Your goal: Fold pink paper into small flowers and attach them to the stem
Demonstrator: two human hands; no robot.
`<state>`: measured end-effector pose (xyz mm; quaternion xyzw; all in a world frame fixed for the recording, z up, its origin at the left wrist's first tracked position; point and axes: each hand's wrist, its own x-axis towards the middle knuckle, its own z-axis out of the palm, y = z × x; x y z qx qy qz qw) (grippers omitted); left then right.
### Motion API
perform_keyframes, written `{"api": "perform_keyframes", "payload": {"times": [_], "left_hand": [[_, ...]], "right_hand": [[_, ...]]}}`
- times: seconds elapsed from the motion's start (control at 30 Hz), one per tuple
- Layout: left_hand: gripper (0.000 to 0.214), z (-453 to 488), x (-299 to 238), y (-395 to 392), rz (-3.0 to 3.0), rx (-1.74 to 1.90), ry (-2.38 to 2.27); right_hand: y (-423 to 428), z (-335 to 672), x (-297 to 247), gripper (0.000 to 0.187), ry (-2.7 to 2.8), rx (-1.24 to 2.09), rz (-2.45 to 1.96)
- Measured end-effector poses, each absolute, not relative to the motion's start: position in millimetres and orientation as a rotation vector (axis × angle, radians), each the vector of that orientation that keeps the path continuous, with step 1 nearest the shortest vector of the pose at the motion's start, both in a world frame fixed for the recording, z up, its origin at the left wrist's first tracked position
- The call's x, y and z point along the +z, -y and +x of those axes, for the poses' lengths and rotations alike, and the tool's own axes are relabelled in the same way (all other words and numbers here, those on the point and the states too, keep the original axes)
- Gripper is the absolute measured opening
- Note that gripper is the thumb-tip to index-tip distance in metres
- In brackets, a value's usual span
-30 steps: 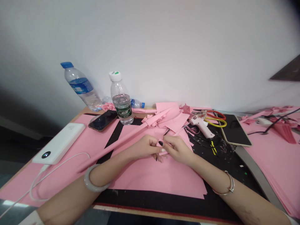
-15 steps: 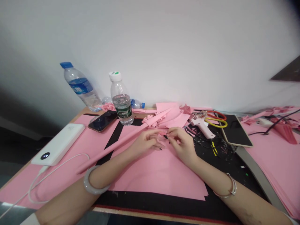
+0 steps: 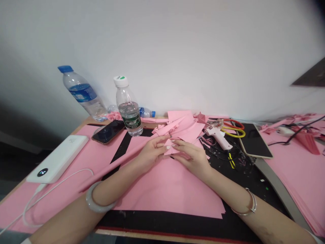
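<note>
Pink paper spreads across most of the desk from where I'm watching; a small folded piece of pink paper (image 3: 169, 147) sits between the two hands, its long axis running roughly left to right, with a pointed corner aimed left. The left hand (image 3: 151, 153) is half closed, its fingertips against the folded piece's left side; the right hand (image 3: 191, 158) is half closed too, pressing in from the right, so the two hands hold it between them, above a large pink sheet (image 3: 170, 189). A long rolled pink strip (image 3: 137, 148) runs far right to near left, just beside the left hand; a hot glue gun (image 3: 216, 134) and red-and-yellow-handled scissors (image 3: 233, 130) lie far right; a water bottle (image 3: 129, 108) stands far left of the hands, near a phone (image 3: 108, 131).
</note>
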<state>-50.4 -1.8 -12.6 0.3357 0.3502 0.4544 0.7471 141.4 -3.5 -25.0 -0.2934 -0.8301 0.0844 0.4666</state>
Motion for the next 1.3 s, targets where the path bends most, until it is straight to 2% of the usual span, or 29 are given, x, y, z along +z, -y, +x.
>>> {"api": "perform_keyframes", "payload": {"times": [0.13, 0.37, 0.53, 0.67, 0.77, 0.87, 1.03, 1.3], "left_hand": [[0.040, -49, -13, 3, 0.820, 0.983, -0.763], [0.036, -45, -13, 5, 0.854, 0.951, -0.713], [0.029, -45, -19, 5, 0.822, 0.961, -0.656], [0.027, -45, -20, 7, 0.796, 0.950, -0.666], [0.026, -44, -15, 8, 0.785, 0.950, -0.679], [0.026, -44, -11, 8, 0.784, 0.948, -0.690], [0.029, -46, -13, 6, 0.794, 0.922, -0.706], [0.033, -47, -17, 6, 0.793, 0.929, -0.713]], "right_hand": [[5, 139, -26, 0.020, 2.007, 0.156, -0.744], [7, 139, -21, 0.007, 2.015, 0.068, -0.739], [7, 140, -19, 0.012, 2.044, -0.051, -0.696], [8, 140, -16, 0.013, 2.068, -0.029, -0.714], [10, 140, -15, 0.007, 2.077, 0.023, -0.768], [9, 139, -16, 0.017, 2.061, 0.076, -0.811], [7, 139, -16, 0.009, 2.022, 0.130, -0.834], [9, 140, -11, 0.015, 2.020, 0.126, -0.802]]}}
